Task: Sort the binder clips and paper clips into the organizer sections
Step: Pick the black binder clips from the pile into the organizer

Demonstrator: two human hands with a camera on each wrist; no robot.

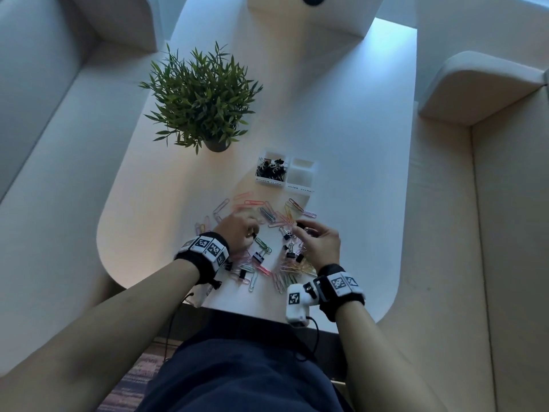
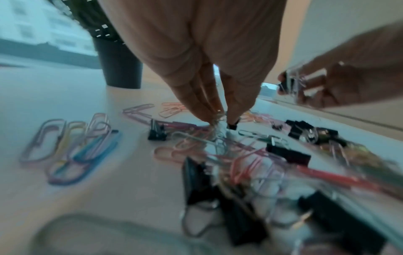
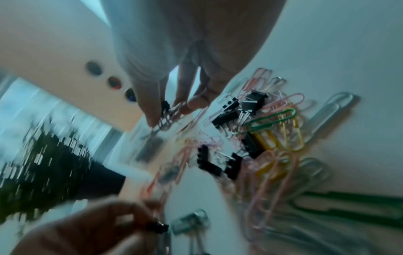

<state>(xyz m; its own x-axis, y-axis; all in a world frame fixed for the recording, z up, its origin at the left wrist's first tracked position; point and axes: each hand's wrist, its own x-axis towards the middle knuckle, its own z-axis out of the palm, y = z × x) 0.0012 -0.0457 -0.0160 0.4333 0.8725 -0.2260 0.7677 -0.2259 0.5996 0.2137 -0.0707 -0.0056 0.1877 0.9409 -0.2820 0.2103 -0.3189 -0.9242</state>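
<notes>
Both hands pick black binder clips first: left hand (image 1: 237, 230) pinches one off the counter (image 1: 341, 144) pile, right hand (image 1: 319, 242) grip holds several, likely batching for the organizer (image 1: 269, 181) upper-centre.

Head view looks steeply down from above — wrist views sit low, close, sharing the clip pile (image 1: 267, 248).

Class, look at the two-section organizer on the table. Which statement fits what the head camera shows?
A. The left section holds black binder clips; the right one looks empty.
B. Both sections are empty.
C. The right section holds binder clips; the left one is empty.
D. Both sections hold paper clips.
A: in the organizer, the left section is filled with black binder clips, while the right section shows only its pale floor.
</notes>
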